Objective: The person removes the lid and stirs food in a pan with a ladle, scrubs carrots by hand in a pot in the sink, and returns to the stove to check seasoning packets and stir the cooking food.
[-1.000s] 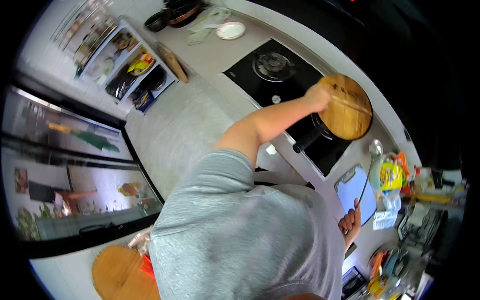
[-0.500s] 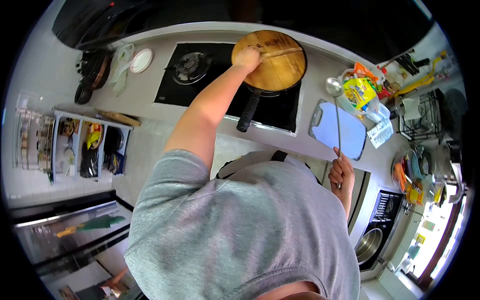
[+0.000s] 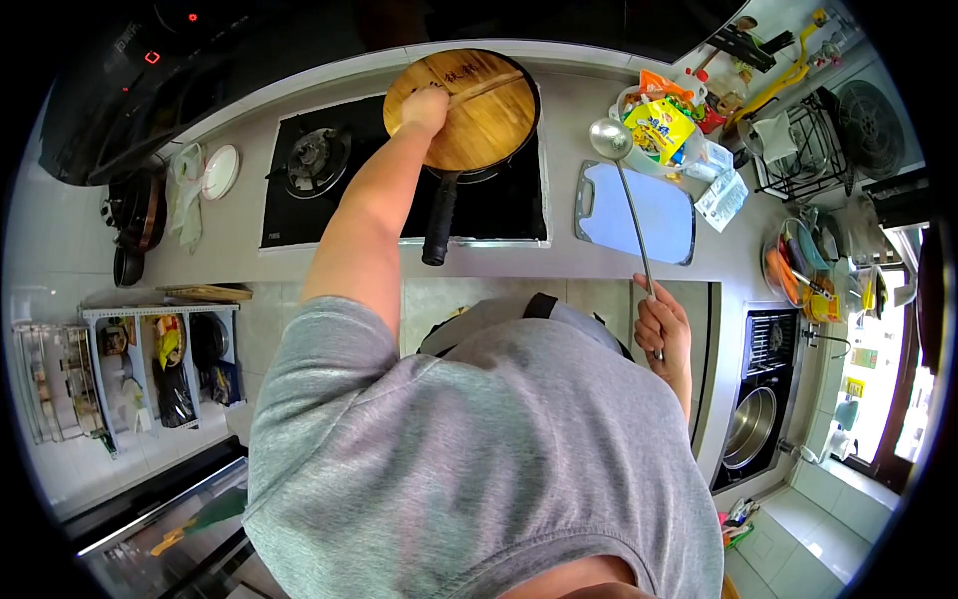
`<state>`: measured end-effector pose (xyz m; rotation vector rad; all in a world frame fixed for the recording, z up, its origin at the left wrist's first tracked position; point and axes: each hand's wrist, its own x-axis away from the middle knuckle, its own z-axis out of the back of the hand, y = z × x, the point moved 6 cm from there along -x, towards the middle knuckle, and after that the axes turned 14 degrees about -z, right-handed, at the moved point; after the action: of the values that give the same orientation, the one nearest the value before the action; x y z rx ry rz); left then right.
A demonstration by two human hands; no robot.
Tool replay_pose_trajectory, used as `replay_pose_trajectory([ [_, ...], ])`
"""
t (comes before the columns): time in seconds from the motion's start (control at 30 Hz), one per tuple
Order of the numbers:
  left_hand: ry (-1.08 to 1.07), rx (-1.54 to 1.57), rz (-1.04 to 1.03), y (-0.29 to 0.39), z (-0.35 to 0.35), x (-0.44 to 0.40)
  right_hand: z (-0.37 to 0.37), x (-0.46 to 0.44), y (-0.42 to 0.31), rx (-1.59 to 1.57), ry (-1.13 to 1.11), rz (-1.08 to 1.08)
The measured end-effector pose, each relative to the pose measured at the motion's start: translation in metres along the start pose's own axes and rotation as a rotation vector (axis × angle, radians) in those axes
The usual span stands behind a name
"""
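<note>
My left hand (image 3: 425, 108) is closed at the left part of the round wooden lid (image 3: 486, 125), by the raised bar that crosses it; my fingertips are partly hidden. The lid lies over a dark pan whose black handle (image 3: 440, 218) points toward me from the stove (image 3: 299, 215). Wrapped round the shaft of a long metal ladle (image 3: 636, 215), my right hand (image 3: 663, 324) stays near the counter's front edge. The ladle's bowl is up, above the far edge of a pale blue cutting board (image 3: 639, 212).
A tub of bright food packets (image 3: 661, 125) stands behind the board, beside a dish rack (image 3: 808, 160). To the right is a sink with a metal pot (image 3: 750, 427). On the left lie a white plate (image 3: 221, 172) and dark cookware (image 3: 138, 212); a shelf unit (image 3: 160, 369) stands below.
The view has swung, so stove, lid and board appear further left. My left hand is still at the lid, and my right still holds the ladle, its bowl now tilted more to the left.
</note>
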<state>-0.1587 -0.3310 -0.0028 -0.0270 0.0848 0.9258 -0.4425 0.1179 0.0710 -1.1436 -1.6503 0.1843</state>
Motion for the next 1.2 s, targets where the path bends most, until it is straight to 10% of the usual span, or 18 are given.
replay_pose_trajectory([
  [0.2, 0.097, -0.164, -0.015, -0.014, 0.043, 0.017, 0.003, -0.008, 0.001, 0.047, 0.014, -0.013],
  [0.47, 0.432, 0.08, 0.552, -0.107, 0.109, 0.139, -0.046, -0.032, -0.018, 0.252, -0.076, 0.038],
  [0.73, 0.962, 1.28, 0.949, -0.244, 0.015, 0.363, -0.087, -0.143, -0.034, 0.923, 0.129, 0.123],
  [0.8, 1.136, 1.419, 1.034, -0.241, 0.013, 0.421, -0.094, -0.172, -0.047, 1.401, 0.361, 0.528],
  [1.13, 1.207, 1.144, 1.141, -0.205, 0.007, 0.597, -0.145, -0.199, -0.022, 1.613, 0.422, 0.607],
  [1.2, 1.289, 1.206, 1.127, -0.189, 0.006, 0.606, -0.155, -0.2, 0.002, 0.658, 0.11, -0.183],
])
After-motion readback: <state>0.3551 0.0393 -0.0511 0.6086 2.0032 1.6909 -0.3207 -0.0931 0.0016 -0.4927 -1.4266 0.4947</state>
